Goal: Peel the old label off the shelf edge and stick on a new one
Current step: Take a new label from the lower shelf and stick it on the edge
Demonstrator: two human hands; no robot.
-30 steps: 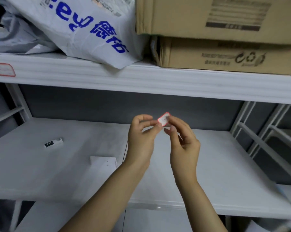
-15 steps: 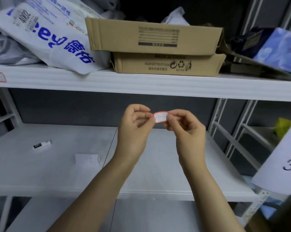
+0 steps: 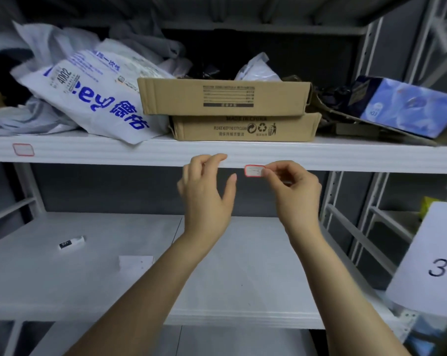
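Our right hand (image 3: 296,191) pinches the red-bordered label (image 3: 253,171) by its right end, leaving the rest free to meet the shelf edge (image 3: 345,158) below the cartons (image 3: 243,129); our left hand (image 3: 207,196) hovers alongside, fingers loose, empty, likely ready to smooth it

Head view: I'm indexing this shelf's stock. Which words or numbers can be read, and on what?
"4002": white bag
"德佑": same bag
"MADE IN CHINA": lower box
"PLEASE KEEP THE CITY CLEAN": same box
"3-": paper sheet
Too blurred: label in right hand, upper box print.
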